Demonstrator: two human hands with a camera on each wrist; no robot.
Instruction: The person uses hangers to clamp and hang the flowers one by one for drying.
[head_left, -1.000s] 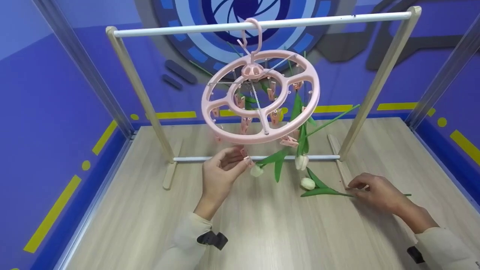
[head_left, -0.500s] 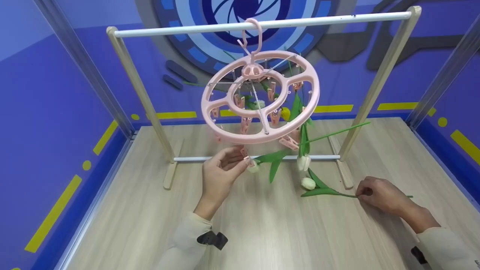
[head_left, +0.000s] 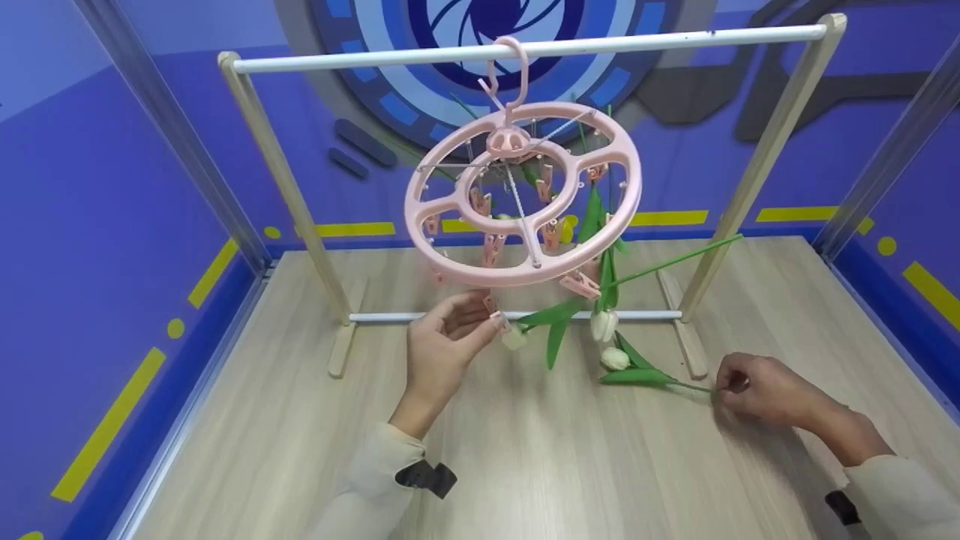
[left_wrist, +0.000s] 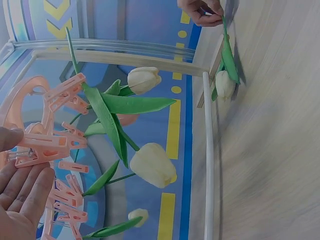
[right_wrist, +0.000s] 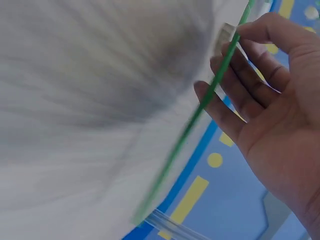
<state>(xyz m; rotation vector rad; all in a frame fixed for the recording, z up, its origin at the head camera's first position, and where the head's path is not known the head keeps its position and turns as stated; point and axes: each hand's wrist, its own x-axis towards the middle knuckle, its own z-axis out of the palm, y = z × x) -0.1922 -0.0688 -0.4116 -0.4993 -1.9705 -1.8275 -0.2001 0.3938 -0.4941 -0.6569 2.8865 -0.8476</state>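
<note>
My left hand (head_left: 442,349) pinches a pink clothespin (left_wrist: 42,147) between thumb and fingers, below the front rim of a round pink clip hanger (head_left: 480,278). At the right, my right hand (head_left: 772,390) pinches the green stem (right_wrist: 185,130) of a white tulip (head_left: 615,359); its bloom points left, low over the table. Beside the left hand hangs another white tulip (left_wrist: 152,165), with its stem held in a clothespin (head_left: 580,285). A further white tulip (head_left: 604,325) hangs head down under the hanger's right side.
The hanger hooks over the white top bar (head_left: 360,58) of a wooden rack, whose lower white bar (head_left: 382,318) runs behind my left hand. More clothespins and flowers hang at the back, partly hidden by the ring. Blue patterned walls (head_left: 82,262) enclose the wooden table (head_left: 525,465).
My right hand has closed its pinch on the tulip stem after shifting slightly right, and the tulip has risen a little. The left hand keeps its place while the hanging flowers sway.
</note>
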